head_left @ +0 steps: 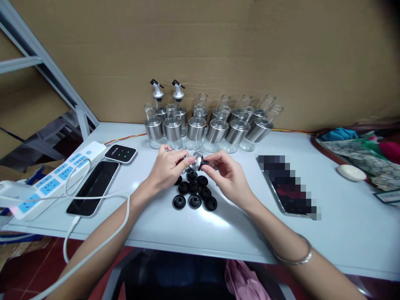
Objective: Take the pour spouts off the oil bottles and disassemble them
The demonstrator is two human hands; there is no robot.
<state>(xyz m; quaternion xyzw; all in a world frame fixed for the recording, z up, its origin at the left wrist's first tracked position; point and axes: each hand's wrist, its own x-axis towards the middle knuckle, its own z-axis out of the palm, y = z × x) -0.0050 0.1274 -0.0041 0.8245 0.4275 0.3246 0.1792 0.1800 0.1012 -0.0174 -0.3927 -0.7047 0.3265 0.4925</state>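
Note:
My left hand (167,168) is closed on a silver bottle pourer top (197,159), pinching its spout side between thumb and fingers. Against the other side of the top, my right hand (229,177) pinches a black ribbed stopper (204,163); whether the two parts are fully joined is hidden by the fingers. Just below the hands lies a group of round black stoppers (194,201) on the table. Behind them stand two rows of glass bottles with metal sleeves (196,131). Two back-row bottles at the left carry silver pourers with black tips (178,89).
At left are a power strip (59,179), a phone (93,187) with a white cable and a small white Wi-Fi device (121,154). Another phone (286,187), partly pixelated, lies right of my hands. A white oval object (351,172) and a basket of fabrics (375,158) sit farther right.

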